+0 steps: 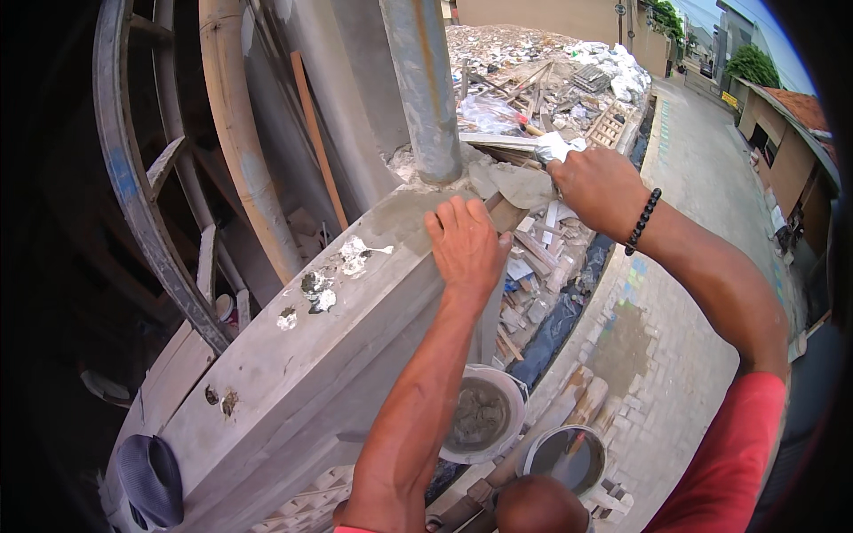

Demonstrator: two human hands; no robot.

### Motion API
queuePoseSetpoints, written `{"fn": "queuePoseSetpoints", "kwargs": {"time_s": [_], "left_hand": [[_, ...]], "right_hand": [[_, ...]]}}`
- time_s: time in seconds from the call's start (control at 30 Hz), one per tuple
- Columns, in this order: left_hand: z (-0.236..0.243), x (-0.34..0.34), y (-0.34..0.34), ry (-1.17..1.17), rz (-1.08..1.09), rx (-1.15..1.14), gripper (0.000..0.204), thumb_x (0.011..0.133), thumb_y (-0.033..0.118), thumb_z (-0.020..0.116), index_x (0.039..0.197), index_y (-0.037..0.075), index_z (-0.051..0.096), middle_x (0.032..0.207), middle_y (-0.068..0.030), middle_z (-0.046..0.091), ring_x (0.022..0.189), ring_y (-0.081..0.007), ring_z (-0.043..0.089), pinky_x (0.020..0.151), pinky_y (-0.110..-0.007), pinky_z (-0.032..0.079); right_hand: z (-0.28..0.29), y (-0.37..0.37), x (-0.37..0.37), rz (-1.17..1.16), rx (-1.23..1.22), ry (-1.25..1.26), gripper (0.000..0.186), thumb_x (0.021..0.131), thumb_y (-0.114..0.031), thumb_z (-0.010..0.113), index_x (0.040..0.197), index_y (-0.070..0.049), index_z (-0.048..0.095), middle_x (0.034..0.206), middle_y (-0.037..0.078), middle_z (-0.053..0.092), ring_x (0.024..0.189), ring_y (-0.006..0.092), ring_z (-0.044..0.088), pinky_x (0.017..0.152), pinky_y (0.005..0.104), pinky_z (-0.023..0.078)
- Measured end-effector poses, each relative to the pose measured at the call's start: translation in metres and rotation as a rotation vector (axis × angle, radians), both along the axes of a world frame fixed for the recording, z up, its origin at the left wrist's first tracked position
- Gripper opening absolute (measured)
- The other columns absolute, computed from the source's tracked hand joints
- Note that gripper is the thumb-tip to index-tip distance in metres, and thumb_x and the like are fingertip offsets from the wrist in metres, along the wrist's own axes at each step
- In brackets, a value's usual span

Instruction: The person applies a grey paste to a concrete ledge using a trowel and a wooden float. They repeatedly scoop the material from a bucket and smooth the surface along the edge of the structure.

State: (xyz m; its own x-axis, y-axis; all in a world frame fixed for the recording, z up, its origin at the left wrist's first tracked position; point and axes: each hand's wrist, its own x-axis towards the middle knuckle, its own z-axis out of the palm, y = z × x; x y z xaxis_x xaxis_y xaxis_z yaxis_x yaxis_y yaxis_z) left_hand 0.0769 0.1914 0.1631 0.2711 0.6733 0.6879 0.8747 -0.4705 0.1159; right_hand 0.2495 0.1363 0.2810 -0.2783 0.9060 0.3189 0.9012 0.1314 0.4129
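Note:
My left hand rests on the edge of a grey concrete ledge, its fingers laid on the top near a damp mortar patch. My right hand, a black beaded bracelet at its wrist, is closed beyond the ledge's far end. It grips what looks like a trowel with a flat grey blade; the handle is hidden in the fist. That blade is beside the foot of a metal pipe. White and dark splotches mark the ledge top.
Below the ledge stand a bucket of mortar and a bucket of dark liquid. A dark cap lies at the ledge's near end. Leftward rise a metal ladder and a bamboo pole. Rubble borders a paved lane.

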Motion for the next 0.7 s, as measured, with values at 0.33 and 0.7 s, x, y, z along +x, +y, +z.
{"fn": "queuePoseSetpoints", "kwargs": {"time_s": [0.33,0.7], "left_hand": [[0.001,-0.002,0.0,-0.012,-0.035,0.01,0.059,0.068,0.041,0.086,0.1,0.004,0.054,0.103,-0.0115,0.05,0.106,-0.0298,0.047,0.103,-0.049,0.029],[-0.006,-0.003,0.002,0.001,-0.022,0.023,0.058,0.069,0.042,0.085,0.101,0.004,0.055,0.106,-0.011,0.051,0.109,-0.0298,0.046,0.104,-0.05,0.029]], "right_hand": [[0.015,-0.06,0.015,-0.156,-0.09,-0.015,0.018,0.085,-0.003,0.058,0.101,-0.008,0.065,0.075,0.017,0.068,0.073,0.0348,0.07,0.064,0.0468,0.054],[-0.045,-0.018,0.052,0.049,0.091,0.62,0.037,0.084,-0.007,0.063,0.12,-0.005,0.053,0.08,0.018,0.065,0.063,0.0313,0.065,0.061,0.0429,0.052]]}}
